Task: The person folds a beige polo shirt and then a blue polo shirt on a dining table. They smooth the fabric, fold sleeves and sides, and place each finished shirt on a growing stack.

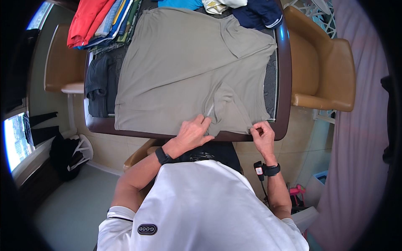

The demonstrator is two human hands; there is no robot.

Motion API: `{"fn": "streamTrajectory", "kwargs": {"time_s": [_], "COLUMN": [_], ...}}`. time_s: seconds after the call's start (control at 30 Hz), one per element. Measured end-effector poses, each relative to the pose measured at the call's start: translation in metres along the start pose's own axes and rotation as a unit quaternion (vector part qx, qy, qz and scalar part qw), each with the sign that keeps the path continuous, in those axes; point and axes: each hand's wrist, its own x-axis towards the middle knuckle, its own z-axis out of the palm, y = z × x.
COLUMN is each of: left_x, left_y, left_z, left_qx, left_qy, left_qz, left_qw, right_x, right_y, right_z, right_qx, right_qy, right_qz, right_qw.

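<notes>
A grey-beige T-shirt (176, 62) is spread out before me, its near edge reaching the table's front rim. The neckline lies on the right side, and the sleeve nearest me is bunched and creased. My left hand (193, 133) has thumb and fingers around the bunched cloth at the near edge. A short white strip (210, 109), perhaps a seam or label, shows just beyond those fingertips. Further right, my right hand (264, 136) pinches the corner of the near sleeve between thumb and fingers.
The table (284, 94) has a dark raised rim. Folded clothes (105, 22) are stacked far left, above a dark ribbed garment (99, 86). Navy clothing (259, 14) lies far right beside white and blue cloth. Brown chairs (326, 69) (64, 59) flank the table.
</notes>
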Motion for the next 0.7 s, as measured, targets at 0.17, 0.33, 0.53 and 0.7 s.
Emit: {"fn": "streamTrajectory", "kwargs": {"time_s": [0.17,0.33,0.53,0.7], "left_x": [-0.005,-0.005,-0.008,-0.031], "left_y": [0.003,0.001,-0.002,0.002], "left_z": [0.005,0.014,0.015,0.006], "left_qx": [0.003,0.029,-0.027,-0.080], "left_qy": [0.003,0.059,0.064,0.114], "left_qz": [0.053,0.072,0.041,0.017], "left_qw": [0.999,0.995,0.997,0.990], "right_x": [-0.013,-0.010,-0.005,-0.013], "right_y": [0.029,0.015,0.007,0.025], "right_z": [0.003,0.008,0.008,-0.011], "right_qx": [0.098,0.169,0.157,0.112], "right_qy": [0.053,0.053,-0.053,-0.161], "right_qz": [0.021,0.018,0.018,-0.013], "right_qw": [0.994,0.984,0.986,0.980]}}
